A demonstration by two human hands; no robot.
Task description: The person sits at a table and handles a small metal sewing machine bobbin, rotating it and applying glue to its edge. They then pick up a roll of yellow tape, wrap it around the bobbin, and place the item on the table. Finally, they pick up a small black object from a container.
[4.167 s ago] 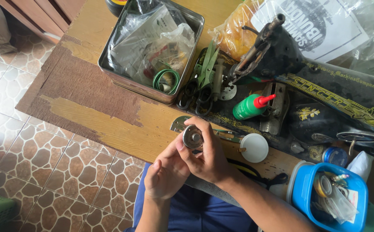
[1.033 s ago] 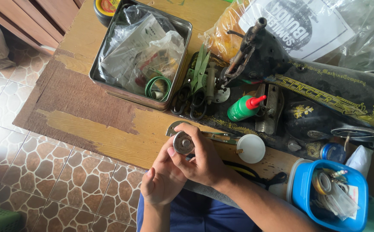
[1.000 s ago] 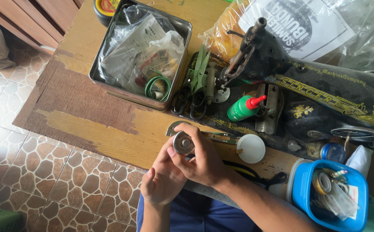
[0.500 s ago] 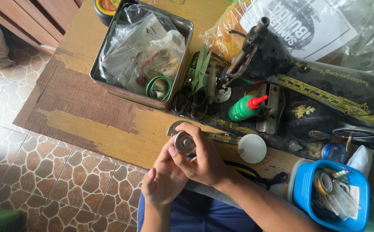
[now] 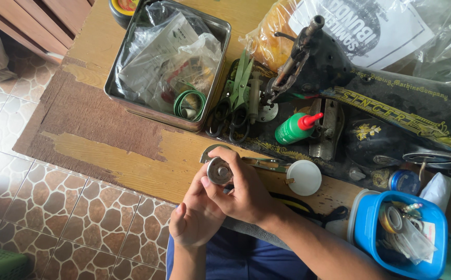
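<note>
Both my hands meet at the table's near edge around a small round silver metal part [image 5: 218,170]. My right hand [image 5: 243,187] wraps over it from the right, thumb and fingers pinching its rim. My left hand [image 5: 197,217] cups under it from below, fingers touching its lower side. A black sewing machine [image 5: 391,122] lies on the table just beyond, with a green bottle with a red tip [image 5: 294,129] resting on its bed. A white round lid [image 5: 303,177] sits right of my hands.
A metal tin [image 5: 215,78] with plastic bags and a green coil stands at the back left. Green-handled scissors [image 5: 240,96] lie beside it. A blue tub [image 5: 362,233] with small bits is at the right. Tiled floor lies left of the worn wooden table [image 5: 101,140].
Hands and the metal part stay in nearly the same place; over four seconds the view has only shifted slightly, and my fingers have moved a little around the part.
</note>
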